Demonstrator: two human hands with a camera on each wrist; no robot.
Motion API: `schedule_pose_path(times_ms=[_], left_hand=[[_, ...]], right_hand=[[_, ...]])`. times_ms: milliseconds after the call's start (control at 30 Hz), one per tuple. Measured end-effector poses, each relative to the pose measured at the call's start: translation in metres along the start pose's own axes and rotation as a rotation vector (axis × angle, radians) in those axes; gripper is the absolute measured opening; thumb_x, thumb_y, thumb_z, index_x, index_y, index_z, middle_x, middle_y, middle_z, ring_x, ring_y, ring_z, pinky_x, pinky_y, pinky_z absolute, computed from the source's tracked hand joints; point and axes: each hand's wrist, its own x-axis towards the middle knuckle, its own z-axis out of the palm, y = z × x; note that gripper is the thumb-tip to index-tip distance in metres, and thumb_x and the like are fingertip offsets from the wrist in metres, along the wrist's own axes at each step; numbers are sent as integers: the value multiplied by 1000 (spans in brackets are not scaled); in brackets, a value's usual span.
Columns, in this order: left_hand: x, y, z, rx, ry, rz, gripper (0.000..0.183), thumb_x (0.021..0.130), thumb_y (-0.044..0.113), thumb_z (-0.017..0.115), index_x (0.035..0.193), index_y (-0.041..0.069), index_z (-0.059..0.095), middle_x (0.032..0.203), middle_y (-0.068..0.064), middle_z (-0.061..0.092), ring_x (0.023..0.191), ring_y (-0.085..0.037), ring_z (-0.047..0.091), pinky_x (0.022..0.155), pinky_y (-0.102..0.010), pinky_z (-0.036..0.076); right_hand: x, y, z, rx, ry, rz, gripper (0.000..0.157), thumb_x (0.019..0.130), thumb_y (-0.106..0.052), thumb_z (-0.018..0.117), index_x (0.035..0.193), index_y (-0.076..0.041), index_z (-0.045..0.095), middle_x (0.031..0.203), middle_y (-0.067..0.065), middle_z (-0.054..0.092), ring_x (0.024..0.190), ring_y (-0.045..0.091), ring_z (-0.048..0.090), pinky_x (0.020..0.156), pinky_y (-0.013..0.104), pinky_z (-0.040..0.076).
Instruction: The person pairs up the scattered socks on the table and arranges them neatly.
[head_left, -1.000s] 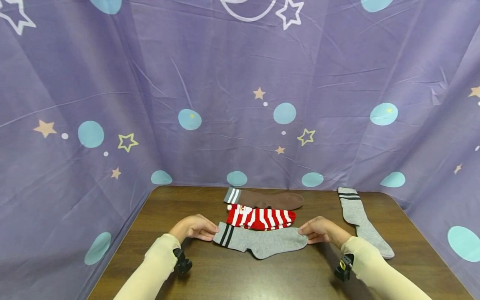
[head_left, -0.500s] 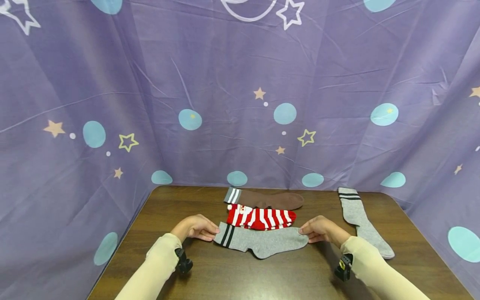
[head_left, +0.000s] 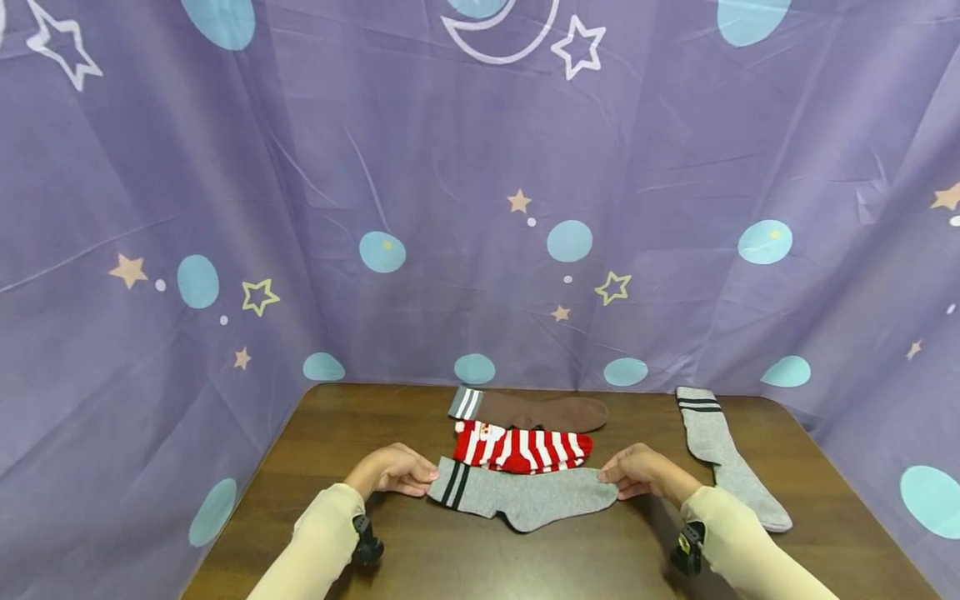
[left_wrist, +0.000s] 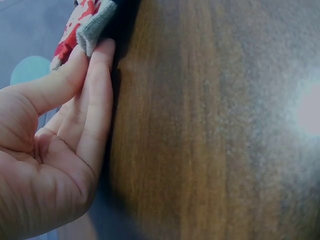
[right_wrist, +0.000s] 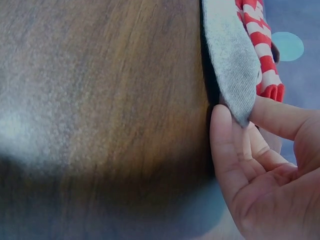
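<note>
A grey sock [head_left: 525,497] with two black bands lies lengthwise between my hands in the head view. My left hand [head_left: 401,471] pinches its cuff end; in the left wrist view the thumb and fingers meet at the grey cuff [left_wrist: 92,30]. At the toe end, my right hand [head_left: 637,475] pinches the tip, and the right wrist view has the grey toe [right_wrist: 237,85] between thumb and fingers. Right behind it is a red-and-white striped sock [head_left: 525,450] with a Santa face, partly overlapped by the grey one. Farther back lies a brown sock [head_left: 547,412] with a grey cuff.
Another grey sock [head_left: 727,458] with black bands lies at a slant on the right of the wooden table [head_left: 360,417]. A purple curtain [head_left: 450,167] with stars and blue dots hangs behind and at both sides.
The head view has tilted slightly upward, so the table sits lower in the frame. Both hands keep their pinch on the grey sock, and the socks stay in place.
</note>
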Motion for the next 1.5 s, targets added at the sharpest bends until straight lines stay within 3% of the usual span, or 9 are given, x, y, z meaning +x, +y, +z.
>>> schedule_pose_path(times_ms=[467, 700, 1300, 1500], left_hand=[[-4, -9, 16, -2, 12, 1, 25, 93, 1, 68, 114, -12, 67, 77, 0, 67, 70, -9, 64, 70, -25, 62], [-4, -14, 15, 4, 21, 6, 26, 93, 1, 68, 116, -12, 66, 77, 0, 66, 70, -9, 63, 71, -25, 62], [-2, -4, 11, 27, 47, 9, 25, 92, 0, 69, 114, -12, 68, 76, -1, 66, 68, -8, 64, 70, -25, 62], [-3, 2, 7, 50, 65, 3, 25, 92, 0, 70, 113, -12, 68, 77, 0, 65, 69, -10, 63, 71, -27, 62]], right_hand=[[-10, 13, -2, 0, -7, -13, 6, 88, -4, 73, 90, 2, 71, 66, -5, 63, 58, 7, 59, 59, 23, 57], [-8, 13, 0, 20, -12, -10, 6, 88, -4, 73, 89, 1, 70, 66, -6, 60, 58, 6, 58, 59, 22, 57], [-1, 6, -4, -16, 15, 3, 7, 88, -3, 73, 92, 3, 72, 72, -5, 62, 60, 7, 58, 60, 24, 58], [2, 3, -3, 20, -8, 3, 8, 89, -4, 73, 93, 2, 71, 70, -5, 60, 61, 7, 58, 61, 23, 58]])
